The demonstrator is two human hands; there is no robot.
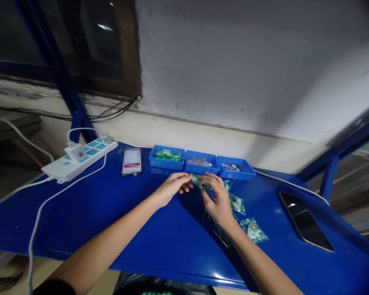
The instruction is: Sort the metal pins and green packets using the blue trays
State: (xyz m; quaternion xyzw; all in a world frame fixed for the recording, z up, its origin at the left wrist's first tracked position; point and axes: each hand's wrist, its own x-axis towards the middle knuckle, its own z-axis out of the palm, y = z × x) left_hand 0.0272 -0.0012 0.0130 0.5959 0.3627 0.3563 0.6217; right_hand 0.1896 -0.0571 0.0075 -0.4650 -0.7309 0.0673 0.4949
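Observation:
Over the blue table, my left hand pinches the left edge of a small green clear plastic bag between thumb and fingers. My right hand has its fingers closed on the other side of the same bag, and partly covers it. What the bag holds is too small to make out. Beyond the hands stand a blue bin with green pieces, a blue bin with clear or greyish pieces and a blue bin with small metal parts. Near my right wrist lie filled bags and [thin metal pieces] partly under the forearm.
A white power strip with a plugged-in adapter stands at the left, its cable hanging over the table's front edge. A blurred-out card-like item lies left of the bins. At the right rests a dark phone. A wall rises behind.

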